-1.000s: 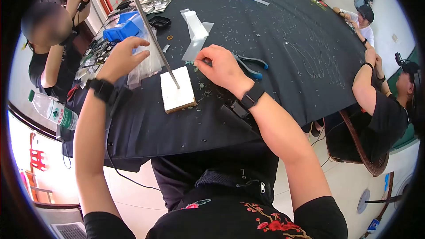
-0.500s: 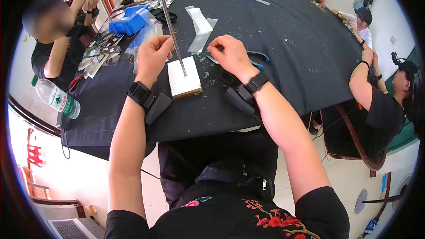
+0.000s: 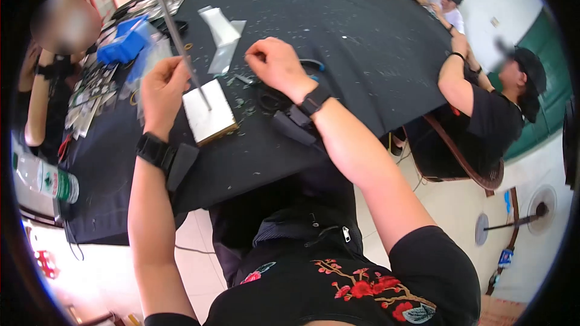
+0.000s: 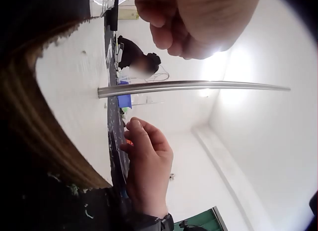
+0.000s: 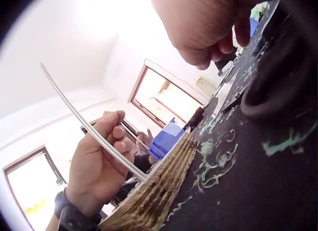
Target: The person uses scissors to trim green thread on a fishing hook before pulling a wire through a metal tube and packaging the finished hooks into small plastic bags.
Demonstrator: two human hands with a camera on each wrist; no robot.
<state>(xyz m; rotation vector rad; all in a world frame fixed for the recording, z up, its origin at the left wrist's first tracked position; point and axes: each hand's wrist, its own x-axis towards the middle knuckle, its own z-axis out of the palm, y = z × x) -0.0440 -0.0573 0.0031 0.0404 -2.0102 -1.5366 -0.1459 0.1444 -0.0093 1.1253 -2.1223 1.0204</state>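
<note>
A metal rod [image 3: 173, 27] stands upright in a white-topped block [image 3: 212, 122], whose layered brown edge [image 5: 161, 201] shows in the right wrist view. My left hand [image 3: 162, 93] is just left of the rod, thumb and index finger brought together and the others curled. To the rod's right, my right hand [image 3: 279, 66] hovers over the table with thumb and index tips close together. In the left wrist view the rod passes between the left hand [image 4: 198, 22] and the right hand [image 4: 151, 174]. I cannot tell whether a fine thread lies between the fingertips.
Blue-handled pliers [image 3: 312, 64] lie behind the right hand. Greenish shavings [image 5: 218, 164] litter the black cloth [image 3: 338, 42] beside the block. Plastic strips [image 3: 222, 30] lie beyond it. A blue bin [image 3: 124, 42] is at the left, a water bottle [image 3: 57, 182] nearer.
My left hand has come right toward the rod, its spread thumb and index finger closing together. The right hand stays near the block's right side. The head view has turned to the right.
</note>
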